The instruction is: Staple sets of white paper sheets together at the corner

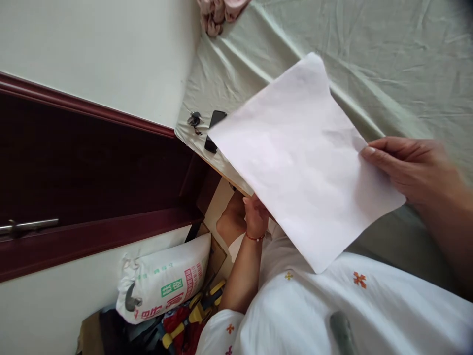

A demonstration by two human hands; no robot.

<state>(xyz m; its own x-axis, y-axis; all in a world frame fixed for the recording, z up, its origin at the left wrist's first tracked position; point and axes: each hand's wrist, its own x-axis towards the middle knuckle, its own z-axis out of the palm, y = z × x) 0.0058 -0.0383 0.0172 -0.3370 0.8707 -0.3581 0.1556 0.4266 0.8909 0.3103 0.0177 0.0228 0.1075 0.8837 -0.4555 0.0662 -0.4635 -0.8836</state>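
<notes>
A blank white sheet of paper (288, 148) is held up at a tilt over the bed-like surface, with one upper corner curling. My right hand (402, 165) pinches its right edge between thumb and fingers. Below the sheet's lower left edge is my left hand (255, 217), with a red bracelet (255, 238) on its wrist. The left thumb stands apart from the fingers, which are partly in shadow and partly covered by the paper. I see nothing in that hand.
A pale green sheet (399, 64) covers the surface. On it lie a black phone (215, 129), partly behind the paper, keys (194, 119) and pink cloth (219, 15). A dark red door (81, 153) is at left; a white printed sack (166, 281) stands below among boxes and yellow-black items (192, 318).
</notes>
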